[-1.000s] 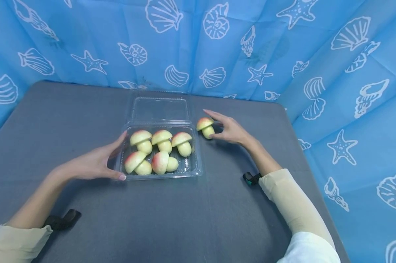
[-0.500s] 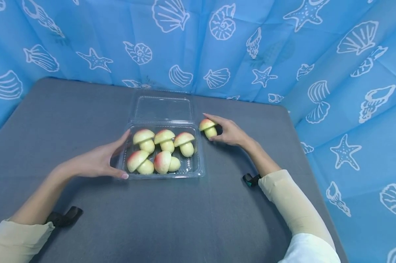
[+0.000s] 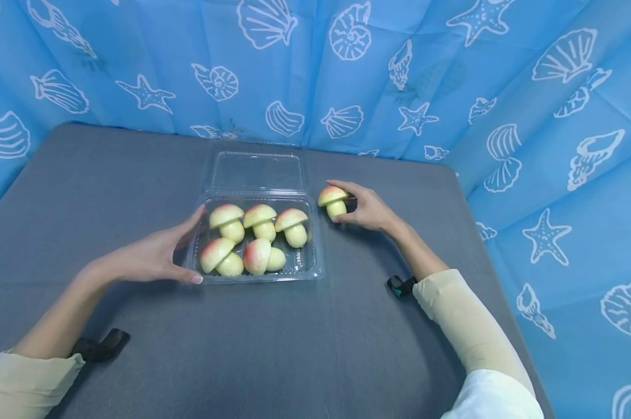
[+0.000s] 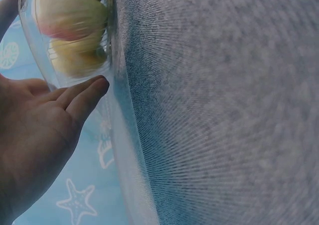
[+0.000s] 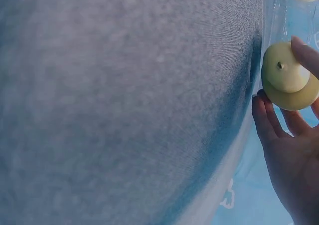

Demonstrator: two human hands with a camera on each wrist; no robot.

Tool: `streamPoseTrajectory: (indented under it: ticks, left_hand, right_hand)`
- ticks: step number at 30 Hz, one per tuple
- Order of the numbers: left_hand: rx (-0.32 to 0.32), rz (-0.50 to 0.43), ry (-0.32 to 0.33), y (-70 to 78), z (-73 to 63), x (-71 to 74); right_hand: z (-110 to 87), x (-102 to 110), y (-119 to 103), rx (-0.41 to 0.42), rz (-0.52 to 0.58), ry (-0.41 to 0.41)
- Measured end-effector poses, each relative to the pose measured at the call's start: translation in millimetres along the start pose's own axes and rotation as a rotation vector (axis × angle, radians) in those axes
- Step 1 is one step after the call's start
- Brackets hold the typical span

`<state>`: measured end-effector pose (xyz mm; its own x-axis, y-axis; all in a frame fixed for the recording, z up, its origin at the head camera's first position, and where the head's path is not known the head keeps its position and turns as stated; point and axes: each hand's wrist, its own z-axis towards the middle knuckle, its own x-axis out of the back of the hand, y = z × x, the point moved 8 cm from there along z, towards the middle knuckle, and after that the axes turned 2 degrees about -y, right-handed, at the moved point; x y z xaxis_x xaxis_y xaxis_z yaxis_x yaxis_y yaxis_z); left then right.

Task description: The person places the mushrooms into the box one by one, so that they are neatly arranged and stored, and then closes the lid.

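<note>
A clear plastic hinged container (image 3: 300, 276) lies with its lid (image 3: 258, 171) folded back, and several pale yellow mushroom shapes with reddish caps sit inside, such as one mushroom (image 3: 293, 227) at the right. One slot at the lower right of the container holds none. My left hand (image 3: 153, 253) spreads along the container's left side, thumb at the front corner; straight fingers also touch its wall in the left wrist view. Right of the container my right hand (image 3: 365, 206) holds another mushroom (image 3: 336, 206) between thumb and fingers. Its stem end shows in the right wrist view.
A grey cloth-covered table (image 3: 273, 349) lies under everything. Behind it and to the right hangs a blue curtain (image 3: 378, 70) with white shells and starfish. A dark band (image 3: 103, 346) is on the left wrist and a similar strap (image 3: 399, 285) on the right.
The view shifts slightly. My right hand and its mushroom have moved a little to the right relative to the container; the left hand stays at the container's side.
</note>
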<state>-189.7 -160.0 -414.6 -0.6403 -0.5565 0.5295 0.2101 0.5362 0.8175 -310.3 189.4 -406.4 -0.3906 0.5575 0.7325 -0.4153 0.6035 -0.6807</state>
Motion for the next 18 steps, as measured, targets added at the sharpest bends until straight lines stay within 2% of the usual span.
streamPoseTrajectory:
  ticks: [10,18]
  left_hand:
    - [0.004,-0.011,-0.002,-2.6,2.3,-0.8]
    - [-0.002,0.014,0.004,0.6,0.3,0.9]
  right_hand:
    - [-6.7,8,-8,0.064,0.026,0.083]
    - [-11.7,9,-25,0.135,0.027,0.105]
